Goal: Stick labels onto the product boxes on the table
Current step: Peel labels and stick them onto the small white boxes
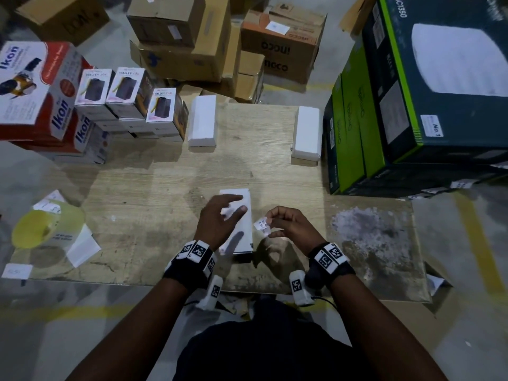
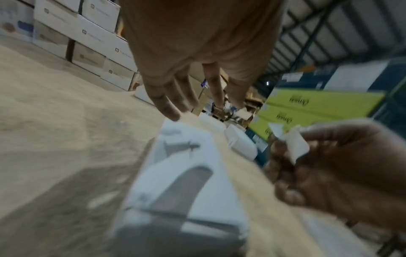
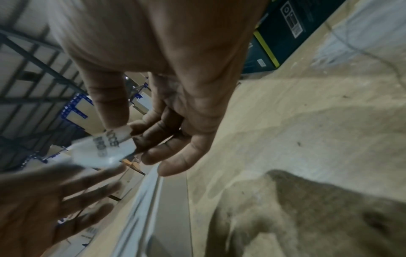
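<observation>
A white product box (image 1: 242, 237) lies flat near the table's front edge, long side pointing away from me; it also shows in the left wrist view (image 2: 186, 182). My left hand (image 1: 222, 215) hovers over it with fingers spread and straight, holding nothing. My right hand (image 1: 286, 224) is just right of the box and pinches a small white printed label (image 1: 262, 226) between thumb and forefinger. The label (image 3: 105, 147) is curled, with its print visible. Two more white boxes stand at the back, one left (image 1: 203, 125) and one right (image 1: 306, 133).
A yellow label roll (image 1: 41, 226) and loose backing paper (image 1: 82, 247) lie at the table's left. Stacked product boxes (image 1: 132, 92) fill the back left. Green and dark cartons (image 1: 398, 105) rise at the right. Brown cartons (image 1: 192, 37) stand behind the wooden table (image 1: 137, 202).
</observation>
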{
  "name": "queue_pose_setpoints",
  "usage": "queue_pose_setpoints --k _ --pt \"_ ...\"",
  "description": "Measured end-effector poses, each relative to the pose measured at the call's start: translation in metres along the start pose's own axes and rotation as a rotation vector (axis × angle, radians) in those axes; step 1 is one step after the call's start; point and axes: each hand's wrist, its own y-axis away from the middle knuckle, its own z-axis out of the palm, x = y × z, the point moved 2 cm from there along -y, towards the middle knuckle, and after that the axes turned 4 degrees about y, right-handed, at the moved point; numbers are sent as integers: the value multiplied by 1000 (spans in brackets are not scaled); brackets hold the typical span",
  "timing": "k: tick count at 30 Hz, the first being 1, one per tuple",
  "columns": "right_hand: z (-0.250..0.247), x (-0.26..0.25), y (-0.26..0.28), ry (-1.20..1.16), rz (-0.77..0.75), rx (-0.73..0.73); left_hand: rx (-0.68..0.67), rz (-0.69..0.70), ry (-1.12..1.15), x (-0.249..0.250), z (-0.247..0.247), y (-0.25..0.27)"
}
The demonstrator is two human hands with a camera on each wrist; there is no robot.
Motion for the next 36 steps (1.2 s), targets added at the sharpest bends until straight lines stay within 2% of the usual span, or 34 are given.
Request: queue_pose_setpoints --k 2,5,11,13,16,19,23,26,32,36 --pt "1 -7 1 24 -25 -18 -119 -66 172 20 4 5" --pt "3 -15 5 58 -35 -66 -200 -127 219 23 10 7" --pt "8 -21 10 154 -88 -68 -157 -172 299 15 11 13" --pt "11 -21 11 87 -97 -47 -146 -180 309 13 12 14" --pt "12 -21 8 -38 -29 19 -120 -201 348 10 13 15" --pt "14 -20 7 -24 51 -3 -98 -243 417 13 14 18" --pt "20 -19 8 -175 49 3 -80 -306 517 18 16 20" --pt "22 -17 5 -168 10 100 -26 -261 487 17 15 19" --pt "20 -15 0 -1 -110 284 59 -213 298 7 12 17" --pt "14 -13 -1 65 -131 305 92 -199 242 4 10 20"
